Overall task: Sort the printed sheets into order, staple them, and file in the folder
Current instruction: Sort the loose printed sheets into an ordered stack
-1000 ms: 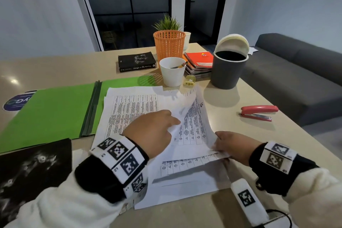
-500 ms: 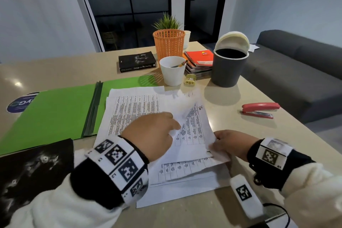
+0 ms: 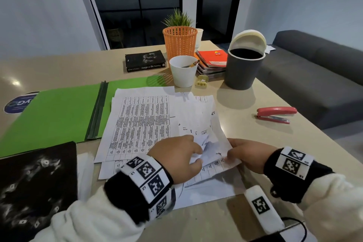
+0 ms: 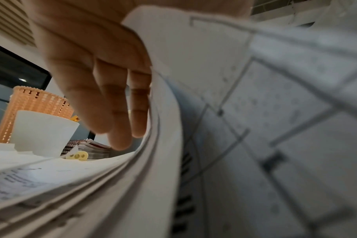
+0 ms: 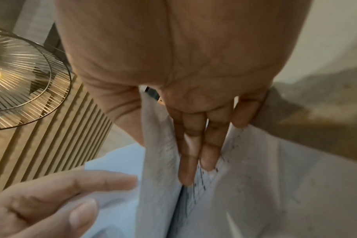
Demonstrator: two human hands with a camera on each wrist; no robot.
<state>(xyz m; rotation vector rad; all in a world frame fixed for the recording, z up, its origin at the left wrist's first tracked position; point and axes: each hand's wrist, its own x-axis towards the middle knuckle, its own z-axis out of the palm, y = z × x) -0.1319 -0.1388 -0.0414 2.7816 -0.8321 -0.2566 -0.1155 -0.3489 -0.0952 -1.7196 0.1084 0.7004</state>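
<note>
Several printed sheets lie fanned out on the beige table, partly over the open green folder. My left hand pinches the near corner of an upper sheet, which is bent up and creased. In the right wrist view my left hand shows thumb and finger closed on that paper. My right hand grips the right edge of the stack; its fingers are tucked between sheets, with the thumb on the other side of a raised sheet. The left wrist view is filled by curling sheets. A red stapler lies to the right, apart from both hands.
Behind the sheets stand a white cup with pencils, an orange basket, a grey bin, stacked notebooks, a black book and a yellow sharpener. A black printed cover lies near left. A sofa borders the table's right edge.
My left hand has drawn nearer to me and slightly right, bending the pinched sheet further over. The right hand has stayed at the stack's right edge.
</note>
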